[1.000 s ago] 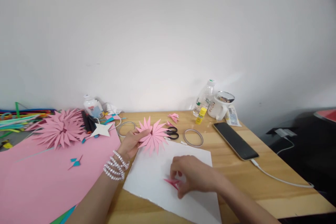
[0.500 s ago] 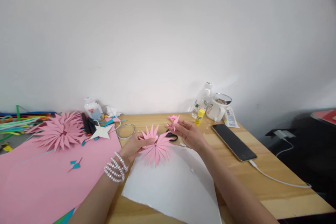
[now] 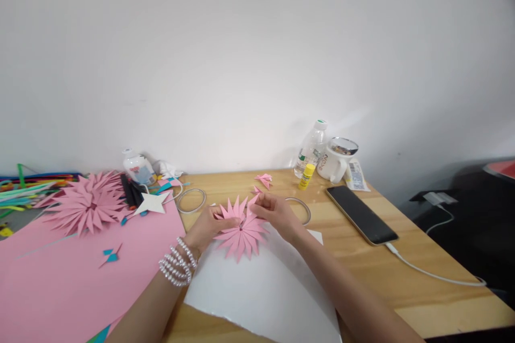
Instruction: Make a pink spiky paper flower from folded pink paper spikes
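My left hand (image 3: 209, 225) pinches the pink paper flower (image 3: 240, 229) above the white sheet (image 3: 261, 289); my right hand's (image 3: 276, 214) grip holds a pink petal at the flower's upper edge.

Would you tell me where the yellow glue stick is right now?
In the head view, the yellow glue stick stands at the table's far edge, right of centre, just in front of the water bottle and left of the white mug.

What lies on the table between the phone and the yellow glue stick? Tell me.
Nothing: in the head view, bare wooden table separates the phone from the glue stick.
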{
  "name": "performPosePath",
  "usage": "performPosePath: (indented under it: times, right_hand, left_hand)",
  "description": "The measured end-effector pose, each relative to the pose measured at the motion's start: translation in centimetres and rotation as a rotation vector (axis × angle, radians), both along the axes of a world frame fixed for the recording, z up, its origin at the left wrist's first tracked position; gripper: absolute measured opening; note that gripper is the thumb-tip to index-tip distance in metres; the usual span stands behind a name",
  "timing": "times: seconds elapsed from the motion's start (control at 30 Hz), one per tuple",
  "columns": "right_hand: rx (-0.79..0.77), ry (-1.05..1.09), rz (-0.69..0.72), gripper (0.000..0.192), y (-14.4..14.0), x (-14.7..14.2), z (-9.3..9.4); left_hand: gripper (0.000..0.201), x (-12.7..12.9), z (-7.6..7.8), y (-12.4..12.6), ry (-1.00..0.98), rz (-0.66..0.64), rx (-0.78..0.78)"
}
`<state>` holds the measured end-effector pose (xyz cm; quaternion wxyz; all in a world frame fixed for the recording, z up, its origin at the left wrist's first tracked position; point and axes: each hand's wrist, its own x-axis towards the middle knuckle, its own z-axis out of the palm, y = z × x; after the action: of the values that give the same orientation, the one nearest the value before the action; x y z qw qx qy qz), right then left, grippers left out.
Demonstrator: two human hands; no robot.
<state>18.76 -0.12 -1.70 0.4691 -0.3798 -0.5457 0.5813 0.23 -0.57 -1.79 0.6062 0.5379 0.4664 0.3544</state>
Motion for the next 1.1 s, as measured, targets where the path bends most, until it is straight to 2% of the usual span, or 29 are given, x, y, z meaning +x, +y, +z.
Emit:
performPosePath:
  times: [0.2, 0.43, 0.57, 0.67, 0.8, 1.1]
  right_hand:
    - [-0.011, 0.007, 0.006, 0.032, 0.0, -0.4, -0.8]
    - [-0.010, -0.066, 0.008, 0.033, -0.3, -0.4, -0.9]
    - [-0.004, -0.088, -0.029, 0.031, -0.1, -0.7, -1.2]
    - [0.044, -0.086, -0.078, 0.027, 0.0, -0.9, -1.2]
    - [0.090, -0.100, -0.066, 0.028, -0.2, -1.0, -0.7]
    - [0.051, -0.077, -0.091, 0.025, -0.1, -1.0, -1.1]
  left_hand:
    - [0.031, 0.0, -0.1, 0.0, -0.002, -0.005, 0.003]
    - [0.032, 0.0, -0.1, -0.2, -0.038, 0.015, -0.003]
    - [0.033, 0.0, -0.2, -0.2, -0.037, 0.009, -0.015]
    - [0.033, 0.0, -0.2, -0.1, -0.045, 0.014, -0.018]
    - [0.033, 0.0, -0.1, -0.1, -0.056, 0.005, -0.035]
    - [0.029, 0.0, -0.4, 0.0, -0.066, -0.008, -0.054]
